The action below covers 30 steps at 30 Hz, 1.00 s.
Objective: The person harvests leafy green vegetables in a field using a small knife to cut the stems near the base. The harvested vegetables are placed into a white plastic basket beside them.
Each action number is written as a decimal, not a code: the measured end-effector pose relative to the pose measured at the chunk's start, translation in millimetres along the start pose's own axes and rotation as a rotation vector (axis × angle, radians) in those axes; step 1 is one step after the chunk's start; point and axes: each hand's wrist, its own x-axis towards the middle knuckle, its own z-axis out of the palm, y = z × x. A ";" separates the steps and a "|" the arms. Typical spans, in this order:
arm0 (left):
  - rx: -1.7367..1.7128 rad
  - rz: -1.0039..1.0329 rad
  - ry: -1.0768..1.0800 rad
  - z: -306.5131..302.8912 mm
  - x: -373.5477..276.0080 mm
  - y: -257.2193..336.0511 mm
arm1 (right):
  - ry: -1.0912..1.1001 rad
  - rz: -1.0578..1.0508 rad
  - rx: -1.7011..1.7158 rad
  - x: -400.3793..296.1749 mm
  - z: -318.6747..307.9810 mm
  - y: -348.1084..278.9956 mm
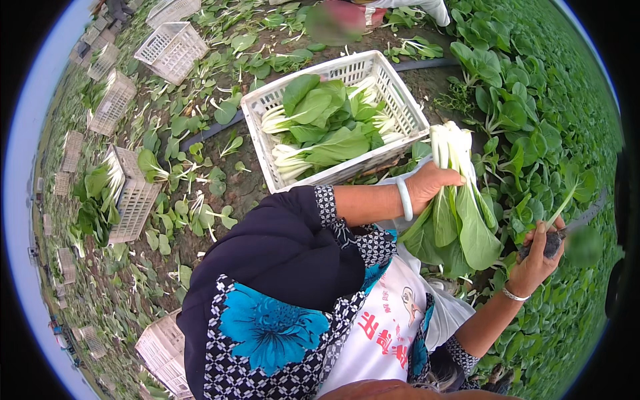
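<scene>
My left hand, with a pale bangle at the wrist, grips a bunch of bok choy; its white stalks point up and its leaves hang down. At the right, my right hand holds a single leafy green stem and a dark, rough object that I cannot identify. Left of the bunch, near my left hand, stands a white slatted plastic crate. Bunches of bok choy lie inside it, stalks towards its two ends.
Growing leafy plants cover the ground at right. Cut leaves lie on the soil at left, among more crates, one with bok choy on top. A dark flat hose runs behind the white crate. Another person's pale sleeve shows at the top.
</scene>
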 end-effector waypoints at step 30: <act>0.258 0.511 1.368 -341.8 -123.2 152.8 | 0.351 0.460 0.166 -58.9 -107.2 104.5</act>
